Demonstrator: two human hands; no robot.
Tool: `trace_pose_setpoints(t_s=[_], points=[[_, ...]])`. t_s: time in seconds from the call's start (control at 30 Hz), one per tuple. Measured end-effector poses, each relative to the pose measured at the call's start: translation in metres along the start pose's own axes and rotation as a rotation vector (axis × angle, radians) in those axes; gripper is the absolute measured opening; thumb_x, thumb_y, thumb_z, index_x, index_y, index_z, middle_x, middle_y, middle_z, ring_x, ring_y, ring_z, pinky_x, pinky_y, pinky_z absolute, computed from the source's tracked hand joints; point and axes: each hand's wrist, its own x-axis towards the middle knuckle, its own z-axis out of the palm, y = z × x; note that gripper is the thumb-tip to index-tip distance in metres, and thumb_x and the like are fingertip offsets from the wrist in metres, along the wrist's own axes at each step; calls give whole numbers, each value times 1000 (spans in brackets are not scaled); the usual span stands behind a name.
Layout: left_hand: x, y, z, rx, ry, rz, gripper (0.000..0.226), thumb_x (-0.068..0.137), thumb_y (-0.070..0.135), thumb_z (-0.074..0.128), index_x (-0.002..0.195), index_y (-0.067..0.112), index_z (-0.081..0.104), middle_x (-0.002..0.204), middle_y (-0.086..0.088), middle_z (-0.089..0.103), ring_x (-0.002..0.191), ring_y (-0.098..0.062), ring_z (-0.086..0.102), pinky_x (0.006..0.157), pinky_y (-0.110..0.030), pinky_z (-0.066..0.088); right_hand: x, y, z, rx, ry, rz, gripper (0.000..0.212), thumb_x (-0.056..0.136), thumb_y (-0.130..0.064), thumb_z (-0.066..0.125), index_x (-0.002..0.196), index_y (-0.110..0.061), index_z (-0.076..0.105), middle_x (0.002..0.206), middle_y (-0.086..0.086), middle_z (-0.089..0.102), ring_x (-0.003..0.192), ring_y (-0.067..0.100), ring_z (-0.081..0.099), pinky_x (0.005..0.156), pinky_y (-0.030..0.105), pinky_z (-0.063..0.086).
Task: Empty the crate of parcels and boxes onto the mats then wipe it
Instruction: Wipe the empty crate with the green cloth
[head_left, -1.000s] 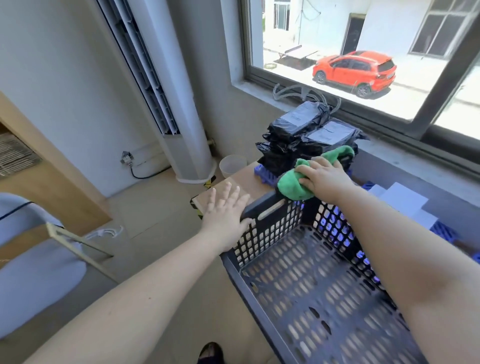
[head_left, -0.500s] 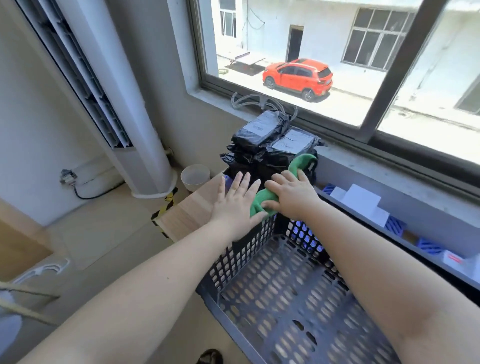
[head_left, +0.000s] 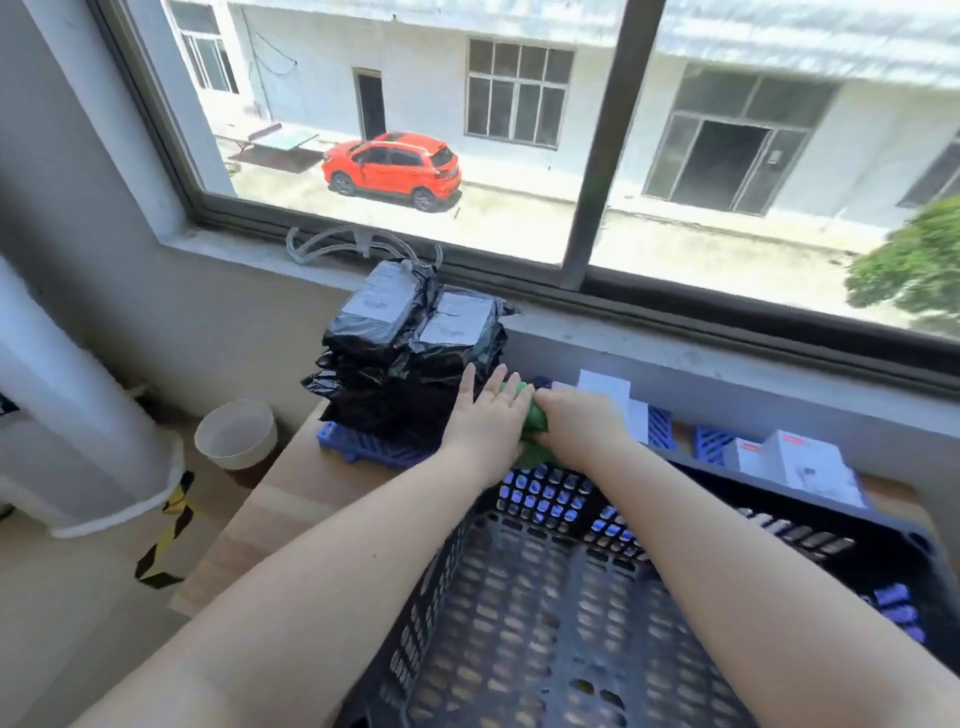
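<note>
The dark perforated plastic crate (head_left: 545, 613) fills the lower middle and holds nothing. At its far corner my right hand (head_left: 579, 423) grips a green cloth (head_left: 532, 415) against the rim. My left hand (head_left: 485, 415) lies beside it with straight fingers, touching the cloth and the crate corner. Just behind the hands a stack of black plastic parcels (head_left: 410, 353) with white labels sits on a blue mat (head_left: 363, 447). White boxes (head_left: 795, 462) lie on blue mats (head_left: 709, 441) to the right, beyond the crate.
The crate and mats rest on a wooden table (head_left: 291, 514) under a window sill (head_left: 675, 338). A white tub (head_left: 236, 434) and a tall white air-conditioner column (head_left: 67, 415) stand on the floor at the left. Black-yellow tape (head_left: 166, 530) hangs by the table edge.
My left hand slid right along the crate rim until it met the cloth and my right hand. The view swung up and right toward the window.
</note>
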Motion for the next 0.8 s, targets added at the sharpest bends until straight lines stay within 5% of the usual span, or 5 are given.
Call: trace_pose_setpoints(t_s=[0.23,0.37,0.47,0.6,0.8], points=[[25,57,2,128,107,274,51,102,10,33,151,3,16,155,-20,29,151,-41,3,119,-56,-10,-51,47,12,20,-37,239,39,97,-47,51,126,-22,43,125,3,57,116,28,55,91,41,42],[32,97,-1,96,94,340,52,101,9,31,150,2,13,149,-19,32,149,-45,-1,117,-61,-11,-82,74,27,-18,-80,381,49,101,-38,47,143,-23,26,148,6,36,143,36,25,115,64,13],[33,127,3,47,69,317,56,101,16,34,151,4,12,146,-17,32,148,-43,10,116,-64,-7,-101,93,30,-32,-101,443,56,103,-42,38,150,-22,15,158,7,19,150,41,-4,114,66,-2],[37,156,4,-6,106,360,59,103,37,36,149,6,18,141,-13,38,131,-34,33,115,-49,18,-122,116,35,-47,-111,490,59,102,-48,32,152,-25,11,164,11,7,149,39,-15,114,64,-11],[41,196,-9,-36,101,438,82,96,67,28,151,8,16,140,-9,38,130,-31,30,113,-48,12,-148,155,34,-126,-192,481,63,102,-52,29,154,-23,7,165,13,-7,147,40,-23,113,64,-14]])
